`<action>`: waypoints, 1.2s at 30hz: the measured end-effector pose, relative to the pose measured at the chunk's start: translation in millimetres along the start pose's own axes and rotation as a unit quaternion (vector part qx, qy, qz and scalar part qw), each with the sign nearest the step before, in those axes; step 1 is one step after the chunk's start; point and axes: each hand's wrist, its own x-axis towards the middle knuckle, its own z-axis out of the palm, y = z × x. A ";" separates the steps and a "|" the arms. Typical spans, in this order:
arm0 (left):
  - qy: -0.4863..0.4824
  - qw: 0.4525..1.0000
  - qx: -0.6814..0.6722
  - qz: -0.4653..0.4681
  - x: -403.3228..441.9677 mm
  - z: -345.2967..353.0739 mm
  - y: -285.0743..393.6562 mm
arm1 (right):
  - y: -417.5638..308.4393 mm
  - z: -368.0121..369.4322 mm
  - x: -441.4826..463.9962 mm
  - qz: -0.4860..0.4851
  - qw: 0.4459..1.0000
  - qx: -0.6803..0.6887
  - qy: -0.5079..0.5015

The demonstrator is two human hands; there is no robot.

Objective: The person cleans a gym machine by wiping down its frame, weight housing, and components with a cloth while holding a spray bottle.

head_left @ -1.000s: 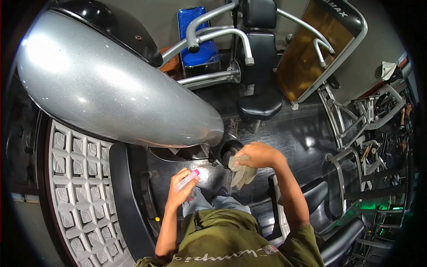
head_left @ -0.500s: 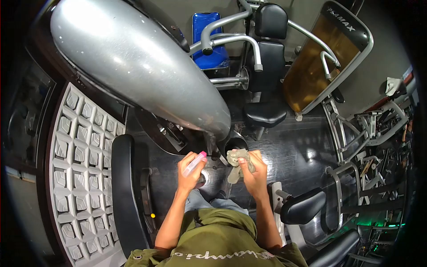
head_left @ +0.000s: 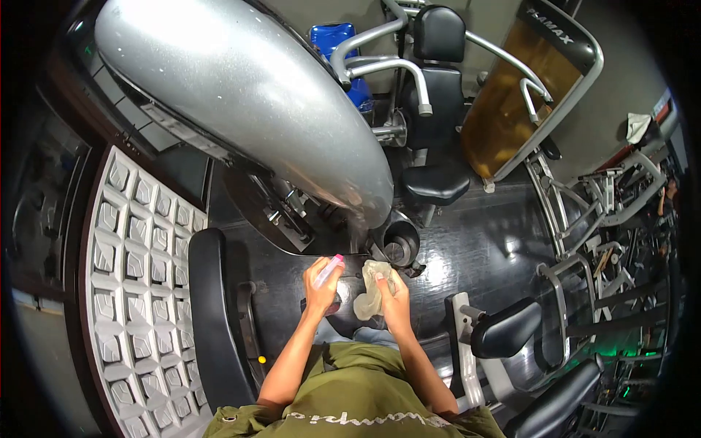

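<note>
My left hand [head_left: 318, 292] is wrapped round a small clear bottle with a pink top [head_left: 330, 271], which tilts up to the right. Close beside it, my right hand [head_left: 396, 305] grips a crumpled grey-beige cloth [head_left: 373, 288], thumb on top, with the lower end hanging loose. Bottle and cloth are apart, both held in front of my body above the dark floor. Just beyond my hands is the rounded lower end of a large silver machine cover [head_left: 321, 139].
A black round container [head_left: 401, 244] stands on the floor beyond the cloth. Black padded seats flank me, one at left [head_left: 213, 314] and one at right [head_left: 507, 328]. Further off is a machine with a black seat [head_left: 436, 184]. A white patterned panel [head_left: 139, 292] lines the left side.
The cloth has come down and now hangs more spread out from my right hand, which has shifted left. My left hand, still holding the bottle, has moved slightly right. The camera view has shifted a little.
</note>
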 end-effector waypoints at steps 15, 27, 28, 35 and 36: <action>-0.217 0.974 -0.066 -0.009 36.6 -77.8 -9.7 | 10.5 84.1 41.9 -0.194 0.900 -0.125 0.369; -0.304 0.950 -0.056 -0.038 69.2 -143.4 -23.8 | 81.7 122.1 82.7 -0.151 0.815 -0.148 0.540; -0.310 0.949 -0.054 -0.038 70.3 -146.4 -22.9 | 86.0 122.4 82.1 -0.148 0.812 -0.147 0.545; -0.336 0.937 -0.071 -0.062 74.4 -148.7 -20.2 | 59.1 126.9 79.2 -0.124 0.833 -0.168 0.512; -0.337 0.935 -0.079 -0.071 73.3 -148.8 -21.4 | 49.1 131.1 78.8 -0.170 0.826 -0.187 0.504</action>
